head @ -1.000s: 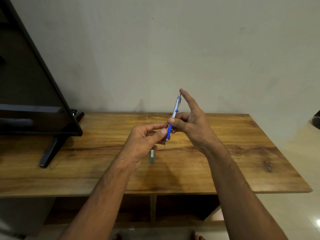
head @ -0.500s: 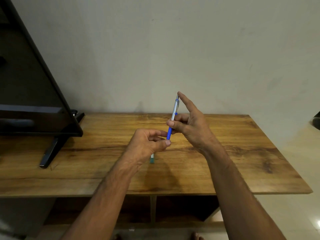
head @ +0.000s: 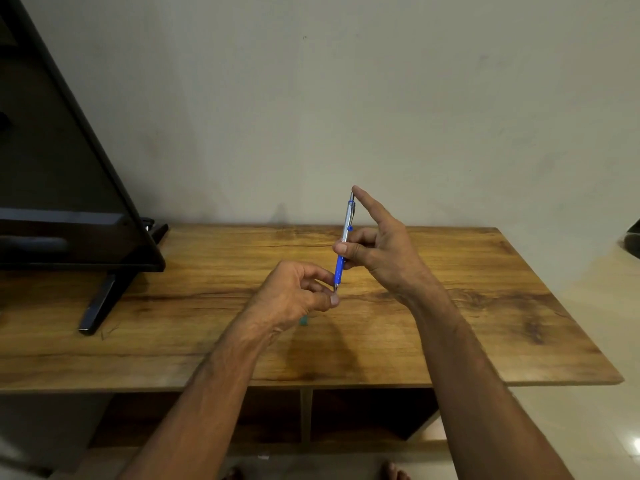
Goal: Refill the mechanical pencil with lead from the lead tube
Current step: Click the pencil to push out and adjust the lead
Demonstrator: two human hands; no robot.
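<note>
Above the wooden counter [head: 450,306], near its middle, we hold the mechanical pencil [head: 344,242] almost upright, tip down and push-button end up. Our right hand [head: 377,251] grips it at the join of blue grip and silver barrel, thumb on one side and curled fingers behind, while the index finger [head: 367,206] stretches up to rest at the top cap. Our left hand [head: 298,296] sits just below, its thumb and forefinger pinched narrowly together at the metal tip; whether a lead lies between them we cannot tell, as anything that thin is lost at this size.

We judge the pencil light and stiff, so a thumb-and-finger hold at mid-barrel is enough to steer it. The ribbed blue section looks the least slippery place to hold; the smooth silver barrel above may turn under dry fingers. The clip near the top gives a natural stop.

A lead, if we are feeding one, is the fragile part: brittle, likely to snap under any sideways bend, best held close to its free end and pushed straight along the pencil's axis.

Only a small teal corner of what we take for the lead tube [head: 304,320] shows on the counter, just beneath our left hand.
</note>
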